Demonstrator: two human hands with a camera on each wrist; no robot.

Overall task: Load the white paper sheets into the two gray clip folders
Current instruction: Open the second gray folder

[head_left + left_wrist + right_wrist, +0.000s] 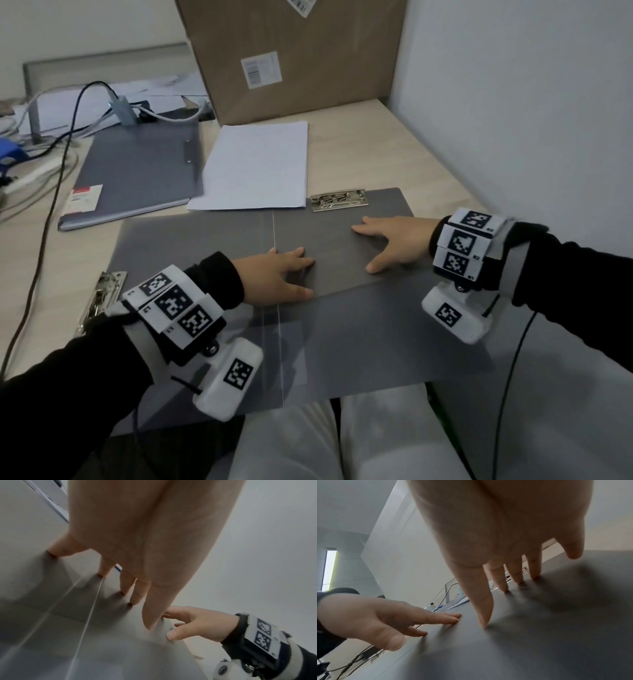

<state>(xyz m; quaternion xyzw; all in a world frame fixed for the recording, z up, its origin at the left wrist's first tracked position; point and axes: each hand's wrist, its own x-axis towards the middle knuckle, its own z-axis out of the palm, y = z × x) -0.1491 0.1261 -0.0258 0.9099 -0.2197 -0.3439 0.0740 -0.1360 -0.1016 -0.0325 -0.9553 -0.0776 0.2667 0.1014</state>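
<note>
An open gray clip folder [205, 240] lies spread across the desk in front of me, with a metal clip [339, 201] at its far right edge and another metal clip [99, 298] at its left edge. My left hand [284, 274] presses flat on its middle with straight fingers. My right hand [383, 243] presses flat on its right half, fingers spread. The wrist views show the fingertips [101, 573] [520, 580] touching the gray folder surface [51, 635] [547, 635]. A stack of white paper sheets [257, 168] lies behind the folder. A second gray folder [137, 171] lies closed at the back left.
A large cardboard box [294, 58] stands at the back against the wall [513, 102] on the right. Cables [51, 171], an adapter [123, 109] and loose papers clutter the back left. The folder's near part overhangs the desk above my lap.
</note>
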